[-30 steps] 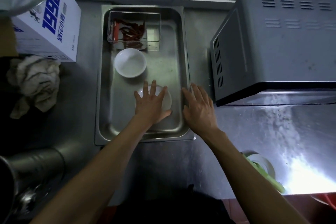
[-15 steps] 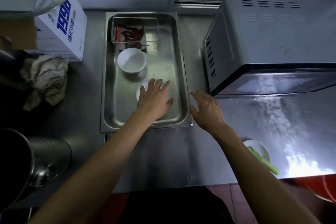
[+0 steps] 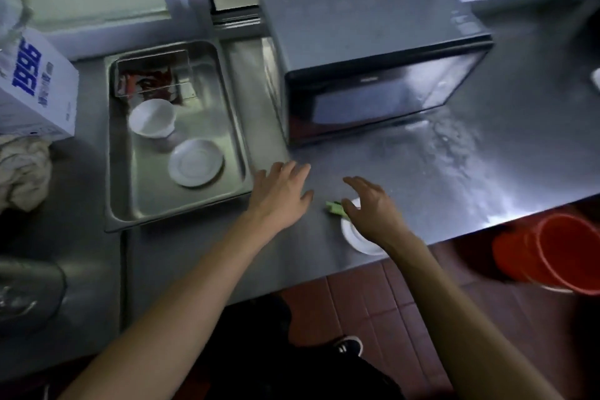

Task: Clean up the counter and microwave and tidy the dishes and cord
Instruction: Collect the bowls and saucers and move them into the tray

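Left hand (image 3: 281, 195) left the saucer (image 3: 195, 162), open, empty.

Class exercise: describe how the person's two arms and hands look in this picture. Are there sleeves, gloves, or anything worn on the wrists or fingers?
Both arms are bare as far up as the picture shows, with no sleeves in view. The left hand and right hand wear no gloves. No watch, bracelet or ring shows, though the picture is slightly blurred.

Red bucket (image 3: 558, 252), white carton (image 3: 35, 91)
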Motion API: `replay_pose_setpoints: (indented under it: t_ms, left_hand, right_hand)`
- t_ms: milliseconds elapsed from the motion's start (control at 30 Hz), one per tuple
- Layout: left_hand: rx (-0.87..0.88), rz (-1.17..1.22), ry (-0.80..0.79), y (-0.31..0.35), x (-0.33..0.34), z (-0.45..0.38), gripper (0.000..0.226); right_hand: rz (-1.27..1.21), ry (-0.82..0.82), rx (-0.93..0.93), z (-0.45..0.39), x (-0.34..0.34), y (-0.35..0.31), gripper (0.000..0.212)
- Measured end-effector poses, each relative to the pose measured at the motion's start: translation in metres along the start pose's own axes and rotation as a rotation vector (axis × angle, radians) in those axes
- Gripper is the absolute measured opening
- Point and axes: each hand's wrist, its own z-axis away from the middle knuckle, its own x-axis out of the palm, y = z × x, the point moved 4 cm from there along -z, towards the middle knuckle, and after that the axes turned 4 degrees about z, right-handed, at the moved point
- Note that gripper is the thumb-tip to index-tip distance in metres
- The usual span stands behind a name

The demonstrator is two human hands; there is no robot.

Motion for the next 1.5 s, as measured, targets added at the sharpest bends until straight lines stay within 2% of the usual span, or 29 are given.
replay_pose_setpoints:
  t_ms: [133,333,600,833,1133,1500]
  left_hand:
    - [0.112,-0.009,-0.025,0.091,0.019,0.009,0.063]
    - [0.269,0.019,-0.026,0.215,0.031,0.009,0.06]
    - [0.464,-0.026,-0.065,0.342,0.04,0.003,0.059]
    - [0.583,-0.003,-0.155,0.412,0.075,-0.027,0.056]
    - [0.65,0.051,-0.227,0.481,0.102,-0.115,0.057]
    - [0.752,0.046,-0.274,0.554,0.105,-0.187,0.058]
  right_hand:
    - [-0.047,0.061,0.079,0.062,-0.028,0.071,0.051]
    - [0.008,0.162,0.185,0.135,-0.073,0.159,0.054]
    - [-0.119,0.361,0.386,0.209,-0.114,0.246,0.066]
    - [-0.106,0.366,0.539,0.235,-0.122,0.309,0.068]
    - [-0.044,0.305,0.671,0.202,-0.158,0.38,0.065]
    - [-0.065,0.395,0.77,0.183,-0.196,0.449,0.064]
